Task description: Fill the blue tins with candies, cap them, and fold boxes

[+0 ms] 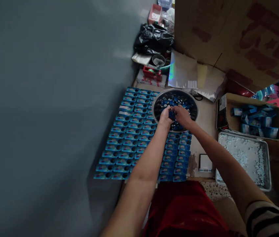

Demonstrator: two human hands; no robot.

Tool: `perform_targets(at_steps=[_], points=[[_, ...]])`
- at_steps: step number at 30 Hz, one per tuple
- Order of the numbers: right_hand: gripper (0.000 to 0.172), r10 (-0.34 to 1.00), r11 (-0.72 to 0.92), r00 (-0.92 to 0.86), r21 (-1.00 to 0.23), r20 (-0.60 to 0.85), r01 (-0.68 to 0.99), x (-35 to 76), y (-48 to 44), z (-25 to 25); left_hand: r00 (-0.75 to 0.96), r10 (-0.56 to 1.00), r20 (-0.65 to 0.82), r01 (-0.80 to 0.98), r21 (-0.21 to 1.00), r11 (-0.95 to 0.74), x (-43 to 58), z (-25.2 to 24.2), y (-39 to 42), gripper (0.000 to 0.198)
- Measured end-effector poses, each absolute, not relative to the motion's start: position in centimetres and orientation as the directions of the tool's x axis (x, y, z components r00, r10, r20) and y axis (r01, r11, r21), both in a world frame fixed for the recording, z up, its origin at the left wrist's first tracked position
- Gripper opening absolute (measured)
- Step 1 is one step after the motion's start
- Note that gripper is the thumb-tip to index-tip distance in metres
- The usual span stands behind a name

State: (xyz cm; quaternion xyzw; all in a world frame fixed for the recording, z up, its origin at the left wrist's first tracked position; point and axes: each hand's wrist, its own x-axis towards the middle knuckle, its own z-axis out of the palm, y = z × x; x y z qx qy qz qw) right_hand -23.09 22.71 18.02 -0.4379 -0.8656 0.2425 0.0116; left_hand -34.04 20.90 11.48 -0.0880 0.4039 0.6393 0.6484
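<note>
Both my hands reach into a round metal bowl (193, 104) full of small dark blue pieces (177, 98). My left hand (165, 117) and my right hand (182, 115) meet at the bowl's near side, fingers curled together around one small blue piece (171, 114) between them. Which hand carries it is hard to tell. In front and left of the bowl, rows of small blue packets (126, 138) lie flat on the table, several to a row.
A grey wall (42, 115) stands on the left. A cardboard box of blue packets (253, 120) and a metal tray of white bits (245, 158) sit at the right. A red tape dispenser (151, 73), black bag (153, 39) and foil sheets (182, 70) lie behind. Small white scale (205, 163).
</note>
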Motion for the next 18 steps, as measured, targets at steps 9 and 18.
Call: perform_targets(at_steps=[9,18], points=[[0.042,0.854,0.219,-0.509,-0.81,-0.111,0.544,-21.7,23.8,20.2,-0.156,0.747,-0.647,-0.979,0.201,-0.03,-34.6,14.1,20.1,0.021],[0.031,0.834,-0.255,-0.402,-0.911,-0.377,0.324,-10.9,14.4,16.9,-0.094,0.822,-0.562,-0.986,0.167,0.002,-40.9,19.9,13.3,0.038]])
